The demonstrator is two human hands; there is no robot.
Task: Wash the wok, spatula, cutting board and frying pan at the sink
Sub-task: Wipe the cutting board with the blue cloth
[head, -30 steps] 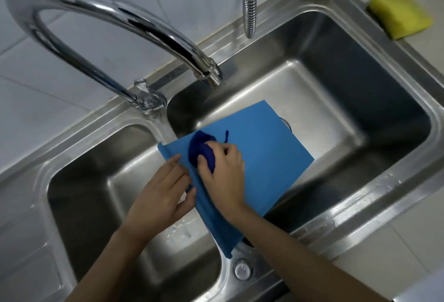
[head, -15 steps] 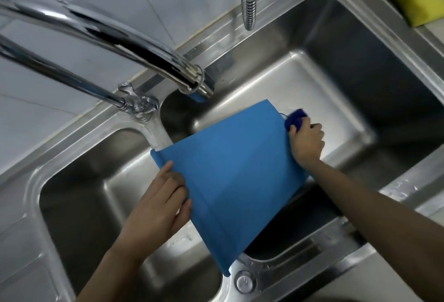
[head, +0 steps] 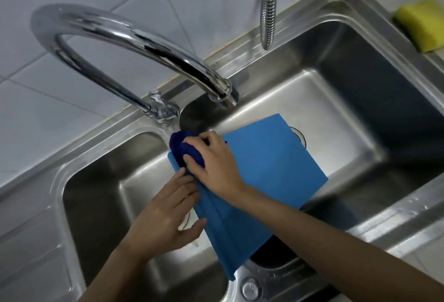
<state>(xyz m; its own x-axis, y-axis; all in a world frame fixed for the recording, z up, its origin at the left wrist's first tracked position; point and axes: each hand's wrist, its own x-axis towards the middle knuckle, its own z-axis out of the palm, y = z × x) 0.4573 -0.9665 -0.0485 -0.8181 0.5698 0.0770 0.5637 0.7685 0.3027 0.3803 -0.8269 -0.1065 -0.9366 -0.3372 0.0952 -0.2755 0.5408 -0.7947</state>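
Mid-task: flat blue plastic cutting board [head: 264,169] lies tilted across the divider of the stainless double sink [head: 360,90]. Left hand [head: 165,215] clamps its near-left edge; right hand [head: 216,165] presses a dark blue cloth [head: 185,150] onto the far-left corner, grip closed around it. No water visible at the chrome faucet [head: 144,44]. Wok, spatula, frying pan out of view, status unknown. Likely scrubbing, rinse pending.
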